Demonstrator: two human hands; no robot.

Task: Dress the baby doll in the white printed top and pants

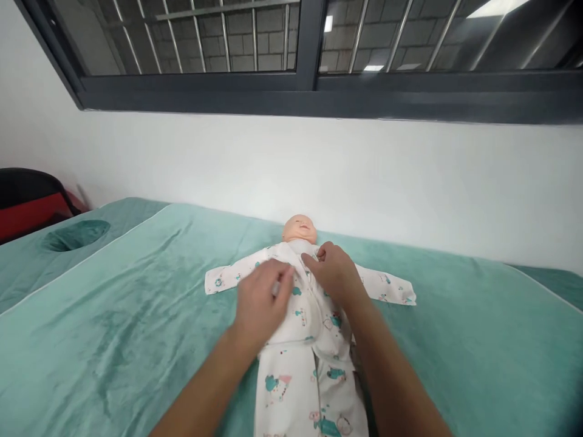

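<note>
A baby doll (299, 229) lies on its back with its head toward the wall. It wears a white printed wrap top (298, 318) with the sleeves spread to both sides, and matching pants (289, 394). Over the left part of the chest is my left hand (264, 297), its fingers curled and slightly blurred. My right hand (334, 270) is at the upper right of the chest near the neckline, thumb and fingers bent toward each other. Whether either hand pinches the fabric is hard to make out.
A green cloth (136, 315) covers the padded table, with a round hole (77, 235) at the far left. A black and red object (34, 203) stands beyond the left edge. Behind the doll are a white wall (410, 188) and a dark-framed window (310, 91) with metal bars.
</note>
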